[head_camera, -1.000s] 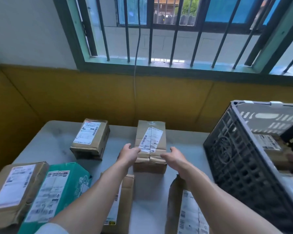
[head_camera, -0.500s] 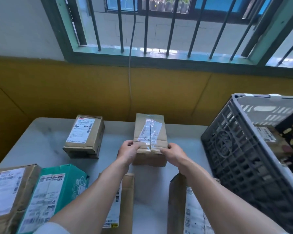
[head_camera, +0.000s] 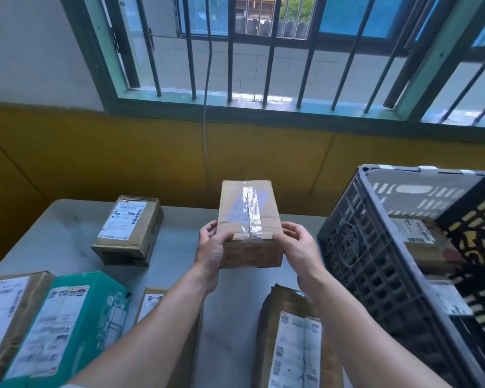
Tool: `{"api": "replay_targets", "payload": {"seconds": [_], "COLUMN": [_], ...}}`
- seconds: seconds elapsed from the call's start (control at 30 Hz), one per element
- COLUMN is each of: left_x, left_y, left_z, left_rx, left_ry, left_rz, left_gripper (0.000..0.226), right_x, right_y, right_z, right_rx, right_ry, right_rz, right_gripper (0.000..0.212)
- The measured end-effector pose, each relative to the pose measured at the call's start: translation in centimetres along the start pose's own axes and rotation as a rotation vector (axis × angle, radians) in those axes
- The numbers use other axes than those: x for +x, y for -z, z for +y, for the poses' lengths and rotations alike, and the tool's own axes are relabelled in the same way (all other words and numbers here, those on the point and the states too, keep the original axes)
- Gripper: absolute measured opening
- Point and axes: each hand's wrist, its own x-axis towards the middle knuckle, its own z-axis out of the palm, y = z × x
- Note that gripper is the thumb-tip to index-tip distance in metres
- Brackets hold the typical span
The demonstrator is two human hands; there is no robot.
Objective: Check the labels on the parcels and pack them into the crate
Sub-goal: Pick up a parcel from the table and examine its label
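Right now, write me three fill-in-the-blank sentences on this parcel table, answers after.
The left hand and right hand grip a brown parcel sealed with clear ____.
The grey plastic crate stands on the person's ____ side.
The teal box lies on the person's ____ side.
Missing: tape; right; left.

Glare is washing out the label (head_camera: 245,208) on the held box (head_camera: 249,247), making its print unreadable. The left forearm (head_camera: 163,331) is covering most of a flat parcel (head_camera: 151,301). The left edge is cutting off a brown parcel (head_camera: 9,317), and the bottom edge is cropping the teal box (head_camera: 67,326) and a near parcel (head_camera: 291,337). The crate (head_camera: 375,261) is running out of frame on the right and below, its wall hiding parts of the parcels inside (head_camera: 431,253). Print on the other labels (head_camera: 122,219) is showing too small to read
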Motion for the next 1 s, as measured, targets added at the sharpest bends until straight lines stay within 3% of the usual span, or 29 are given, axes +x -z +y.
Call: {"api": "replay_targets", "payload": {"seconds": [0.2,0.37,0.5,0.67,0.83,1.0], "left_x": [-2.2,-2.9,-2.5,-2.4,-2.9,-3.6], "left_y": [-2.7,-3.5,-3.7,-3.9,-3.7,-3.8], "left_z": [0.7,1.3,2.9,3.0,2.7,3.0], "left_rx": [-0.075,-0.004,0.058,0.016,-0.038,0.031], "left_ry": [-0.110,-0.159,-0.066,-0.040,-0.078,-0.096], "left_rz": [-0.136,-0.226,-0.280,-0.273,-0.284,-0.315], "left_gripper": [0.075,0.075,0.084,0.062,0.064,0.074], "right_x": [0.6,0.4,0.0,-0.8,-0.1,-0.1], "right_y": [3.5,4.6,5.2,6.0,6.6,6.8], "right_z": [-1.7,-1.3,-0.8,-0.8,-1.9,-2.8], "right_rx": [0.095,0.168,0.262,0.227,0.177,0.206], "right_ry": [-0.056,0.011,0.056,0.094,0.070,0.089], "right_rz": [-0.181,-0.185,-0.208,-0.256,-0.245,-0.282], "right_gripper": [0.081,0.074,0.069,0.083,0.102,0.096]}}
